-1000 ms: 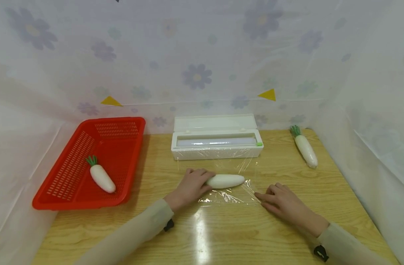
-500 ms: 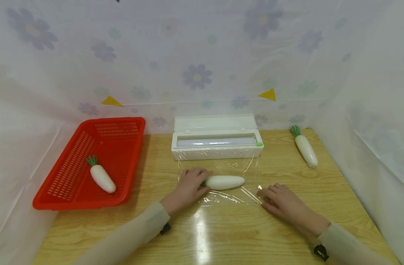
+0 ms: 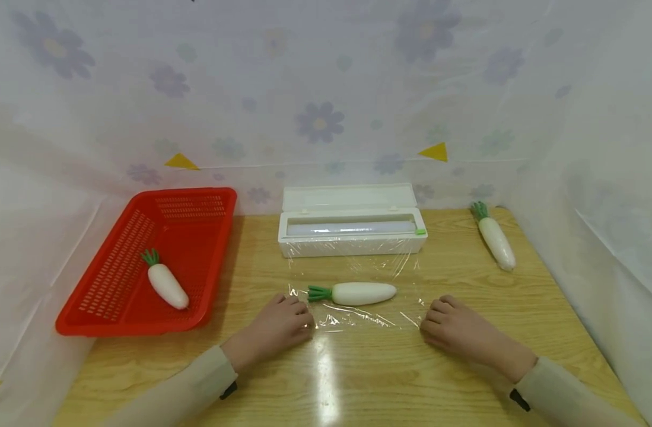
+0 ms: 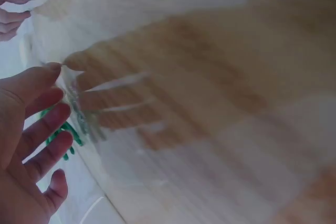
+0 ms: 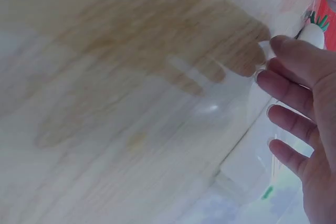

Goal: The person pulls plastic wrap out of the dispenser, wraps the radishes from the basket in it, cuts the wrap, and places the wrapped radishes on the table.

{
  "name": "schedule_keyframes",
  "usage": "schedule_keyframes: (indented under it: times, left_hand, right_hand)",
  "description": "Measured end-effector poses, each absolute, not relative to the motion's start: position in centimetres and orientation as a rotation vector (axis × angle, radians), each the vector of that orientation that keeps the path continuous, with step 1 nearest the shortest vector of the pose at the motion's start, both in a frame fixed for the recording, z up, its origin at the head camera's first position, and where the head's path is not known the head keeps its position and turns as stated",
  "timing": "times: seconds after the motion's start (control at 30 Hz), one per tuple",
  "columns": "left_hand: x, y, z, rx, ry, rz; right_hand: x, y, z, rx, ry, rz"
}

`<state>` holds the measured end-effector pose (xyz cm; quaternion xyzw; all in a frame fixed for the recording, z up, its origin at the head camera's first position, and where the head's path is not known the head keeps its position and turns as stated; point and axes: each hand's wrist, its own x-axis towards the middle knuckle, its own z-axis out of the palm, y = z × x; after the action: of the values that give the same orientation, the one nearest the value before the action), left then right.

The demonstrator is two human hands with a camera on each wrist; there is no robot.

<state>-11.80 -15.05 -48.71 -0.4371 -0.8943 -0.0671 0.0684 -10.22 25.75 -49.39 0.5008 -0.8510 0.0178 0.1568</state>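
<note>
The radish (image 3: 352, 293) is laid lengthwise left to right on the plastic wrap (image 3: 358, 314), just beyond both hands, whose loosely curled fingers are rested at its near corners, the left hand (image 3: 276, 328) nearer the leaves and the right hand (image 3: 456, 333) nearer the tip.

The left hand (image 4: 29, 145) touches the cling film (image 4: 79, 108) corner above green radish leaves (image 4: 65, 135).

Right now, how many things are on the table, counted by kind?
White radishes: 3, one in the basket, one on the film, one at far right
Red basket: 1
Cling film dispenser: 1
Cling film sheet: 1
Total: 6
</note>
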Motion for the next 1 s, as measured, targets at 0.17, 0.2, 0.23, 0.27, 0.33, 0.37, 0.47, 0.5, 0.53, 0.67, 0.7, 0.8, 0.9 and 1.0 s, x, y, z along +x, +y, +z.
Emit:
schedule_keyframes:
  times: [0.17, 0.2, 0.23, 0.27, 0.33, 0.37, 0.47, 0.5, 0.53, 0.67, 0.7, 0.8, 0.9, 1.0]
  left_hand:
    - [-11.4, -15.4, -48.6, -1.320, -2.748, -0.252]
    - [-11.4, -15.4, -48.6, -1.317, -2.750, -0.256]
    - [-11.4, -15.4, -48.6, -1.316, -2.751, -0.258]
    - [-11.4, -15.4, -48.6, -1.315, -2.747, -0.258]
    - [-11.3, -15.3, -48.7, -1.306, -2.738, -0.252]
    - [-11.3, -15.2, -48.7, -1.300, -2.732, -0.246]
    - [-11.2, -15.1, -49.0, -1.277, -2.710, -0.212]
    - [-11.2, -15.1, -49.0, -1.269, -2.701, -0.199]
    - [-11.2, -15.1, -49.1, -1.262, -2.692, -0.185]
    - [-11.2, -15.0, -49.3, -1.239, -2.659, -0.163]
    - [-11.2, -15.0, -49.3, -1.234, -2.653, -0.164]
    - [-11.4, -15.1, -49.2, -1.210, -2.649, -0.204]
    - [-11.9, -15.3, -48.8, -1.160, -2.660, -0.293]
    - [-12.8, -15.4, -48.1, -1.108, -2.661, -0.402]
  right_hand:
    - [-10.1, 25.3, -49.0, 1.428, -2.419, -0.119]
    - [-10.1, 25.2, -49.0, 1.416, -2.415, -0.139]
    - [-10.2, 25.0, -48.9, 1.402, -2.416, -0.155]
    - [-10.2, 24.9, -48.9, 1.390, -2.418, -0.159]
    - [-10.3, 24.7, -48.7, 1.359, -2.429, -0.100]
    - [-10.4, 24.7, -48.6, 1.337, -2.449, -0.053]
    - [-10.7, 24.8, -48.0, 1.251, -2.512, 0.117]
    - [-10.9, 24.8, -47.8, 1.220, -2.522, 0.168]
    - [-11.1, 24.9, -47.6, 1.190, -2.525, 0.200]
    - [-11.9, 25.3, -46.9, 1.124, -2.490, 0.233]
    - [-12.0, 25.3, -46.7, 1.121, -2.480, 0.232]
    - [-12.4, 25.4, -46.4, 1.113, -2.476, 0.222]
    - [-12.6, 25.5, -46.3, 1.097, -2.511, 0.211]
    - [-13.0, 25.5, -46.3, 1.071, -2.544, 0.208]
